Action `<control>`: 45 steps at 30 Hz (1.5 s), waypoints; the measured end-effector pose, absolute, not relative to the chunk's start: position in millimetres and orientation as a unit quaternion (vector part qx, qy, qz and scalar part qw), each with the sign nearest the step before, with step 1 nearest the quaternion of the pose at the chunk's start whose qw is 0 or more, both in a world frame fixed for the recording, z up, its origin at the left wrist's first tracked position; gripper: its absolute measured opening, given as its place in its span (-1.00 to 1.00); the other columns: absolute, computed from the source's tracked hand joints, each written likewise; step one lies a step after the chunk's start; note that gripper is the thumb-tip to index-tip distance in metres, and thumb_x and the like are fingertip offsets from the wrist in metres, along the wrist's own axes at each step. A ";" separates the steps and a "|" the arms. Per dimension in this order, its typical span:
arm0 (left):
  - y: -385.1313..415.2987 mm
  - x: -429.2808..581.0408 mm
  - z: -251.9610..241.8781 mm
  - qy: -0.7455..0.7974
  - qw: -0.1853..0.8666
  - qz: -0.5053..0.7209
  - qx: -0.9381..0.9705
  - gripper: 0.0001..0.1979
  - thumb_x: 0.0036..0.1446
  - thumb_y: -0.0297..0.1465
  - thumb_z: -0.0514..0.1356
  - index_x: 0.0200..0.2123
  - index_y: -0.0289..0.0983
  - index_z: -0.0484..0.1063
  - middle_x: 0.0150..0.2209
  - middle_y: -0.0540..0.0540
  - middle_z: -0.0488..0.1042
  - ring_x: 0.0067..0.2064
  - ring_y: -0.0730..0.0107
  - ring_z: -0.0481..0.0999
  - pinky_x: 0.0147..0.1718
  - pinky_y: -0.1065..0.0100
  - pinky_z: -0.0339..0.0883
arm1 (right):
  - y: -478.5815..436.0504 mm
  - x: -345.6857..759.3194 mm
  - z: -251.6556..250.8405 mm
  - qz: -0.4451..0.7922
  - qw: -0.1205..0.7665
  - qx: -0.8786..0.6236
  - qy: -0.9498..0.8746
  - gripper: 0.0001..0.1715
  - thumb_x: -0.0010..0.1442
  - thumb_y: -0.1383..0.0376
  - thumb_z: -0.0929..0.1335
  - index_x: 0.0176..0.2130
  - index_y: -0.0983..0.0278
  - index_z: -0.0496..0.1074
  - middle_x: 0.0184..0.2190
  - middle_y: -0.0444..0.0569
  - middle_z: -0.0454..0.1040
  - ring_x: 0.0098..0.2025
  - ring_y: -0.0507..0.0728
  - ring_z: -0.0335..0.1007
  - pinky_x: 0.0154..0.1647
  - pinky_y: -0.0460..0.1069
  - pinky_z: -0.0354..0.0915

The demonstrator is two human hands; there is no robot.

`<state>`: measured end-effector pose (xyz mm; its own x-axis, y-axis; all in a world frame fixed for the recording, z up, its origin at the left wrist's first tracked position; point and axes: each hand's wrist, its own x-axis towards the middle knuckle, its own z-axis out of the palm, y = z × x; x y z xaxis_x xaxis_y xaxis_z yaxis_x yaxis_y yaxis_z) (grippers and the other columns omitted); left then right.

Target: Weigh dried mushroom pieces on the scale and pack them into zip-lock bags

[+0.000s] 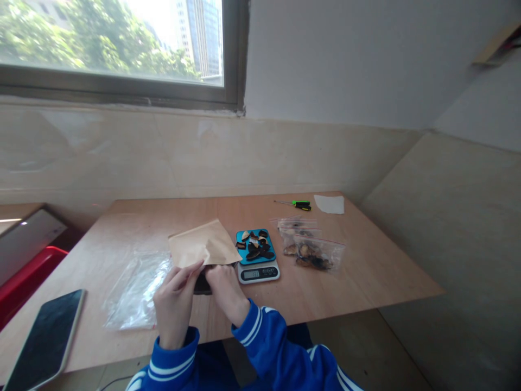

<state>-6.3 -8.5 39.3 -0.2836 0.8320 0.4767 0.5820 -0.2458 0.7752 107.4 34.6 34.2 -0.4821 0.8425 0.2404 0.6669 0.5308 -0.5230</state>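
My left hand (176, 296) pinches the near edge of a piece of brown paper (199, 241), which is tilted up and creased; whether it is a sheet or a bag I cannot tell. Just under that edge, my right hand (224, 286) is curled with its fingertips hidden, close to a dark object (202, 284) mostly covered by the paper. Right beside it stands a kitchen scale (243, 275) with a blue top and a lit display. Dark and pale dried pieces, like sliced mushrooms, (260, 250) lie on the scale.
Several zip bags of dried brown pieces (313, 254) lie right of the scale. Behind them are screwdrivers (301, 205) and a white paper piece (329, 205). Clear plastic bags (136, 293) and a tablet (46, 339) lie left. A red chair (32, 277) stands beyond the table's left edge.
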 end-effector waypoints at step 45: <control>45.9 -16.9 -10.2 0.638 0.197 0.410 0.621 -0.69 0.12 -0.16 0.13 -0.20 -0.18 0.55 -0.29 -0.09 0.43 -0.24 0.25 0.51 -0.16 0.21 0.37 | 64.7 295.7 4.7 0.146 0.416 -0.590 -0.677 -0.60 0.32 0.14 0.18 -0.24 0.24 0.52 -0.22 0.07 0.50 -0.09 0.22 0.38 0.01 0.15 0.29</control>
<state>-16.9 45.9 -10.2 -0.1515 0.9543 0.2577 0.6311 -0.1073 0.7682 295.7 64.7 4.7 0.0419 0.9192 0.3916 0.6765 0.2624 -0.6881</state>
